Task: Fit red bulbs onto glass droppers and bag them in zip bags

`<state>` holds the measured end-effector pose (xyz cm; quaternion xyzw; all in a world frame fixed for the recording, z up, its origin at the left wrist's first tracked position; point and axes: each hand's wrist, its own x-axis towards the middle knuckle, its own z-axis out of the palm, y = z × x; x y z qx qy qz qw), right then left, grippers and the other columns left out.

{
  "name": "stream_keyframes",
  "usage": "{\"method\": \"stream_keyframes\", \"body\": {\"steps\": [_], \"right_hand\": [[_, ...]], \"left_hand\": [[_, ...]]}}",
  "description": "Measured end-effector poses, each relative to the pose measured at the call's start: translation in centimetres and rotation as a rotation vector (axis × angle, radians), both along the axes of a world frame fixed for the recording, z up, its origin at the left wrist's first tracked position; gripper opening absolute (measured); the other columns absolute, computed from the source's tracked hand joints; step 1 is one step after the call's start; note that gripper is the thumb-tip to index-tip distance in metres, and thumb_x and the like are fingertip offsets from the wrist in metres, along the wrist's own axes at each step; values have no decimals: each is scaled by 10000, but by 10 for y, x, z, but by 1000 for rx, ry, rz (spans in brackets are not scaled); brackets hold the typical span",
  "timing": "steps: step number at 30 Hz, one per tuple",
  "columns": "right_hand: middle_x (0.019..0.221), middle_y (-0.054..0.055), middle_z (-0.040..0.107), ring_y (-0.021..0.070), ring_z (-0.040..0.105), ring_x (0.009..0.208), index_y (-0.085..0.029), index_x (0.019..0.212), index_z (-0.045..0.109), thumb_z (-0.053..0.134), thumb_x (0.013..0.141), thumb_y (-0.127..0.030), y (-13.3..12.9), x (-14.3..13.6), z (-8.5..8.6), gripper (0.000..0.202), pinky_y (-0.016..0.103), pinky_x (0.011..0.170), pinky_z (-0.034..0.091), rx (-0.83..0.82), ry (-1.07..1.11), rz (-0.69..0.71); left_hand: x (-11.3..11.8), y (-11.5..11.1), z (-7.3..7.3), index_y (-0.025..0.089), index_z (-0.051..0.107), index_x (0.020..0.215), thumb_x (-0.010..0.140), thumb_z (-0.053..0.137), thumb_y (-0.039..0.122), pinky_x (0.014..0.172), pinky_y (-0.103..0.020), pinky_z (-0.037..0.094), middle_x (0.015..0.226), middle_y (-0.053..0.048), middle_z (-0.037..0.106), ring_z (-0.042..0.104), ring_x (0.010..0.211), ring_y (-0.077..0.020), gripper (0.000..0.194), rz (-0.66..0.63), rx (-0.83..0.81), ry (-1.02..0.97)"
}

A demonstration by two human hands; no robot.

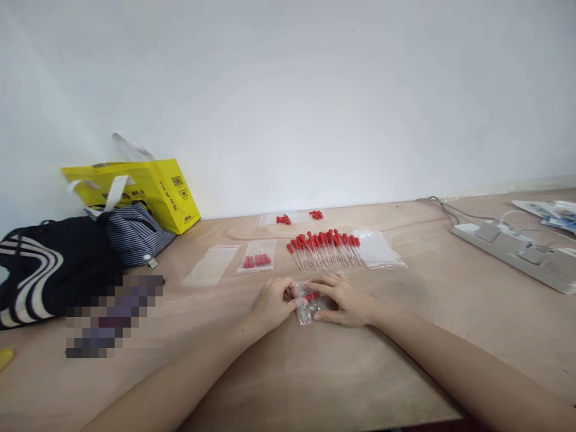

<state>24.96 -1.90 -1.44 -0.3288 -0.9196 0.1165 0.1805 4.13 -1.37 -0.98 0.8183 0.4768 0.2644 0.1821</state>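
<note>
A small clear zip bag (306, 313) with red-tipped pieces inside lies on the wooden table between my hands. My left hand (275, 303) pinches the bag's left edge, its fingers curled. Over the bag's right part rests my right hand (344, 300), thumb and fingers spread. Just beyond is a fanned pile of droppers (326, 249) with red bulbs and clear stems. Left of the pile, a filled bag (257, 259) shows several red bulbs, beside a flat clear bag (212, 265). A stack of clear bags (381, 249) is right of the pile.
More bagged red bulbs (283, 219) lie near the wall. At the left are a yellow bag (166, 195), a striped pouch (135, 231), a black bag (58, 264) and a blurred item (117, 318). A power strip (517, 255) with plugs and cables sits right.
</note>
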Motion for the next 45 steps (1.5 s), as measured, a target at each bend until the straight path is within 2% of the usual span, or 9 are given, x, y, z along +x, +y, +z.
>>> {"method": "stream_keyframes", "body": {"steps": [4, 8, 13, 21, 25, 30, 35, 39, 45], "right_hand": [[1201, 95, 465, 237, 419, 1061, -220, 1272, 373, 472, 756, -553, 0, -2, 1, 621, 396, 874, 311, -1, 13, -8], [1170, 85, 479, 237, 431, 1036, -255, 1263, 385, 479, 753, -548, -2, -5, 3, 596, 398, 858, 313, -3, 11, -43], [1153, 83, 482, 235, 446, 1002, -276, 1235, 422, 484, 749, -549, -3, -11, 4, 561, 400, 844, 308, -2, 1, -92], [1153, 77, 482, 227, 440, 1002, -271, 1216, 439, 474, 751, -555, -2, -13, 5, 546, 393, 848, 294, 0, -2, -102], [1148, 76, 482, 229, 442, 999, -277, 1217, 438, 469, 750, -561, -2, -13, 5, 547, 398, 848, 293, -6, -8, -104], [1151, 73, 480, 228, 444, 1000, -279, 1215, 437, 474, 750, -556, -1, -12, 4, 542, 392, 845, 304, -8, 0, -99], [1145, 76, 482, 229, 443, 1006, -279, 1214, 439, 465, 755, -559, -1, -11, 3, 538, 397, 843, 308, -16, 3, -96], [1143, 81, 483, 231, 439, 1009, -270, 1214, 442, 457, 762, -555, -1, -11, 2, 535, 396, 841, 310, -8, 9, -88], [1140, 80, 484, 228, 445, 998, -270, 1218, 439, 461, 763, -550, -1, -11, 2, 534, 395, 841, 310, -6, 4, -87]], "left_hand": [[-15, 24, 13, 162, 545, 804, 734, 548, 188, 553, -194, 434, 664, 32, 613, 560, 595, -95, 75, -198, -10, 154], [-23, 67, 25, 157, 580, 840, 775, 450, 119, 733, -300, 437, 854, -49, 602, 555, 814, -169, 150, -77, 213, 337], [-14, 115, 26, 193, 576, 959, 748, 495, 88, 875, -353, 362, 1022, -70, 546, 475, 1000, -207, 249, -164, 311, 486], [-17, 140, 29, 186, 579, 846, 711, 506, 23, 853, -295, 373, 991, -49, 590, 510, 970, -169, 223, -369, 364, 678], [-32, 132, 43, 186, 573, 827, 681, 484, -15, 828, -267, 386, 949, -38, 609, 541, 906, -152, 263, -377, 397, 718], [-79, 89, 65, 187, 561, 842, 778, 429, 131, 827, -339, 370, 890, -56, 615, 536, 870, -194, 157, -186, 507, 674], [-121, 33, 46, 219, 560, 865, 839, 356, 288, 747, -307, 396, 845, -32, 635, 561, 796, -187, 217, -37, 534, 527], [-120, 8, 29, 235, 570, 840, 848, 344, 306, 705, -297, 406, 828, -14, 652, 580, 742, -181, 237, -23, 537, 476], [-94, -4, 29, 219, 558, 840, 853, 360, 267, 721, -304, 418, 853, -15, 643, 574, 755, -171, 205, -77, 507, 456]]}}
